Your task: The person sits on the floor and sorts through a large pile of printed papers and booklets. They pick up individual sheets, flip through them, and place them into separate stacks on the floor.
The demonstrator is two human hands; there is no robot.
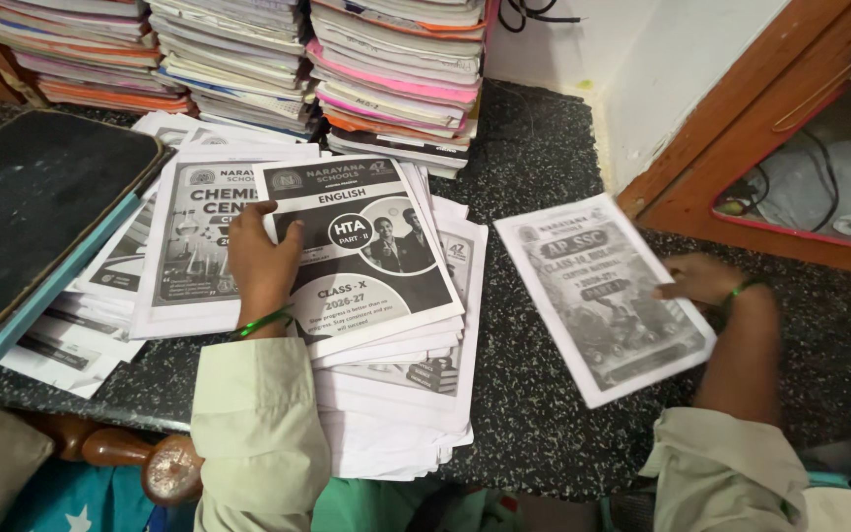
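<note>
Head view. The left hand [260, 258] lies flat, fingers spread, on the topmost black-and-white printed booklet [361, 251] of a fanned stack of booklets [396, 394]; it presses the cover and does not close around it. The stack rests on a dark speckled countertop [544, 394], with a second, similar pile of printed covers [189, 246] just beside it on the left. The right hand [701, 281] rests its fingers on the right edge of a single loose booklet [603, 296], which lies alone and slightly skewed on the counter, well apart from the stack; the image is blurred there, and whether the fingers pinch the edge or only touch it cannot be told. Both wrists carry a green band.

Behind the booklets stand three tall piles of notebooks [238, 59] with coloured edges. A dark slate-like board [41, 212] with a blue rim lies at the far left, overlapping the loose papers.

Step in hand, as judged: sorting, one booklet being set apart while the stack is held steady. A further move would call for keeping the stack pinned so its fanned sheets do not slide.
</note>
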